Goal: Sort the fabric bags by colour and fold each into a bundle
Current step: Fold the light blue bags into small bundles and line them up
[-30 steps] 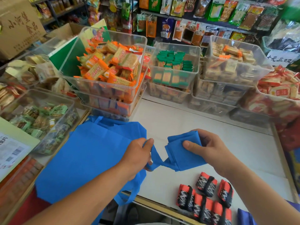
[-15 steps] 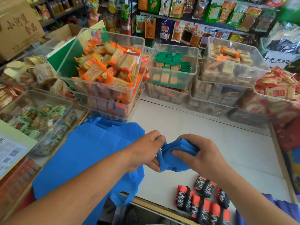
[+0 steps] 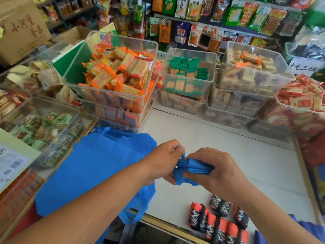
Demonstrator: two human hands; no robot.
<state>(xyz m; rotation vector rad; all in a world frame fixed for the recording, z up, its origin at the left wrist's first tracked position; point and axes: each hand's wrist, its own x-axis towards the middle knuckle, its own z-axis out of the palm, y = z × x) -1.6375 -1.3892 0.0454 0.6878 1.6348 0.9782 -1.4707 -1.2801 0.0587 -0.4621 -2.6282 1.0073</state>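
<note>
A folded blue fabric bag (image 3: 190, 170) is held above the white counter (image 3: 219, 150) between both hands. My right hand (image 3: 218, 170) grips the bundle from the right. My left hand (image 3: 166, 159) pinches the bag's strap end at the bundle's left side. A pile of flat blue bags (image 3: 95, 169) lies on the counter's left, one handle hanging over the front edge. Several red-and-black bundled bags (image 3: 218, 219) lie at the front of the counter, partly hidden by my right forearm. More blue fabric (image 3: 313, 231) shows at the bottom right corner.
Clear plastic bins of snack packets (image 3: 116, 80) stand stacked along the counter's back and left. More bins (image 3: 249, 74) stand at the back right. Shelves with hanging packets rise behind them. A cardboard box (image 3: 21, 30) sits at the far left.
My hands have come together. The strap that was stretched out to the left is now drawn in against the bundle, which is squeezed smaller and lower.
</note>
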